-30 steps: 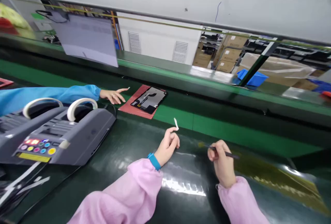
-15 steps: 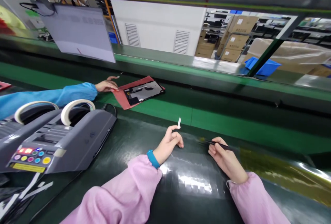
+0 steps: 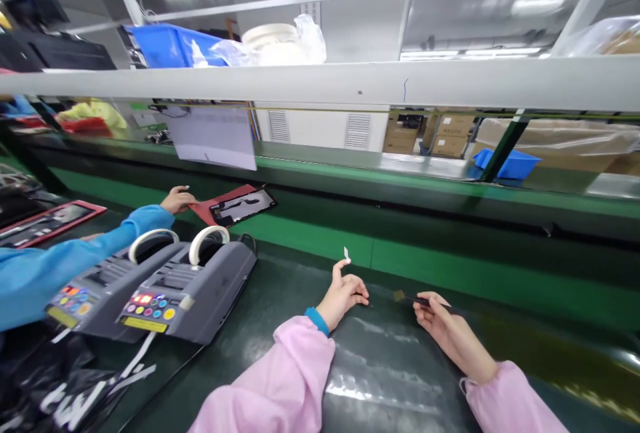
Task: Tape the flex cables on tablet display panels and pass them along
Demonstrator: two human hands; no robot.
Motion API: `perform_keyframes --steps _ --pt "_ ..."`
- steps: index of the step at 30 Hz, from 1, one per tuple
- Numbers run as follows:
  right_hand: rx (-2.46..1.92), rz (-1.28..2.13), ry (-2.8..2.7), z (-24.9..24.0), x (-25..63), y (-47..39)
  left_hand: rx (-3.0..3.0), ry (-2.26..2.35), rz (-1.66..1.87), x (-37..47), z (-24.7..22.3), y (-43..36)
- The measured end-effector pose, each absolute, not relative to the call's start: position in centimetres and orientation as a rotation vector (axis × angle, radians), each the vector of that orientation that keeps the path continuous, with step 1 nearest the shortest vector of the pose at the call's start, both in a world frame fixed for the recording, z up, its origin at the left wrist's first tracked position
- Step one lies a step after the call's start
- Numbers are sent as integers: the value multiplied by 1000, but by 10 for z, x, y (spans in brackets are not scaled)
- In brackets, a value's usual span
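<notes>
Right hand [image 3: 454, 336] part-hides dark tool [image 3: 411, 298]; amber piece [image 3: 399, 295] blurred

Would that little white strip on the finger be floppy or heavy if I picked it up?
Probably bendy but not totally limp: the white strip looks thin, yet stands up from one finger of the left hand. It's likely very light, being so small and thin.

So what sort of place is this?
Probably an electronics assembly line: two tape dispensers on a long dark bench, a thin device panel over a red sheet, and stacked cartons behind.
</notes>
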State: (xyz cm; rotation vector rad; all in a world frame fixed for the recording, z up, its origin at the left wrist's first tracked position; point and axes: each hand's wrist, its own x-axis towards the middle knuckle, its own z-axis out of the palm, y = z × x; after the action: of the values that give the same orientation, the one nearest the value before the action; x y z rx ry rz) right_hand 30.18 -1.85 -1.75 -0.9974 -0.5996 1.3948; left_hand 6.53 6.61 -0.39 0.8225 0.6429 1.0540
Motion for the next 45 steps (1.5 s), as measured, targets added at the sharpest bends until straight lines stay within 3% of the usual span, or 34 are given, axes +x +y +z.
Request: perform_keyframes --steps 7,18,45 --pt "-978 1350 -607 -20 302 -19 656 673 1140 68 -9 77" --pt "-969 1302 -621 -7 299 -21 734 534 814 78 3 50" --pt "-1030 1394 -707 4 294 -30 705 514 755 74 -7 57"
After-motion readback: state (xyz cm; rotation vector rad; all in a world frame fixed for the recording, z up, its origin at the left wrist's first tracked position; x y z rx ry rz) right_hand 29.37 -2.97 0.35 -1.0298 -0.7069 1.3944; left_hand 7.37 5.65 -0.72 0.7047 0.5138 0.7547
